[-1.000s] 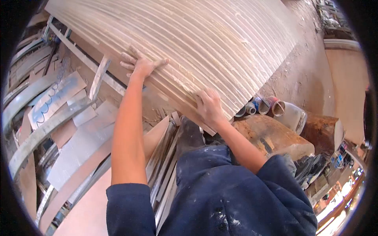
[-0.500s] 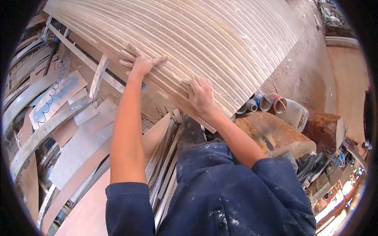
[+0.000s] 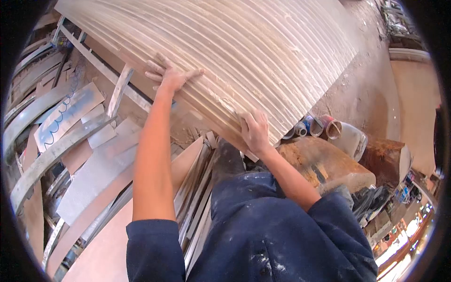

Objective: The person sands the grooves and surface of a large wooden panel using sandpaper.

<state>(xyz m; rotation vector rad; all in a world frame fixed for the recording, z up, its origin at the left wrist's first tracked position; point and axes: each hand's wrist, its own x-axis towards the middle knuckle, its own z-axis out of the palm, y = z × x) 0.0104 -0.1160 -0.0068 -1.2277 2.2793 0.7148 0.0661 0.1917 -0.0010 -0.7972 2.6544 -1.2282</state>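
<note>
A large dusty panel with long parallel ridges lies in front of me, its near edge running diagonally toward my legs. My left hand rests on the panel close to that edge, fingers and thumb spread wide. Lower along the same edge, my right hand presses on the ridges near the panel's near corner. Its fingers are bent down and close together, and whatever may be under them is hidden. Pale dust coats both hands and the ridges.
Left of me are stacked offcuts, curved strips and a board with blue paint marks. A light frame bar stands under the panel. Several cans, a brown-stained block and a rusty-brown piece sit to the right.
My right hand has slid down and to the right along the panel's edge, toward the near corner. My left hand stays spread in nearly the same place.
</note>
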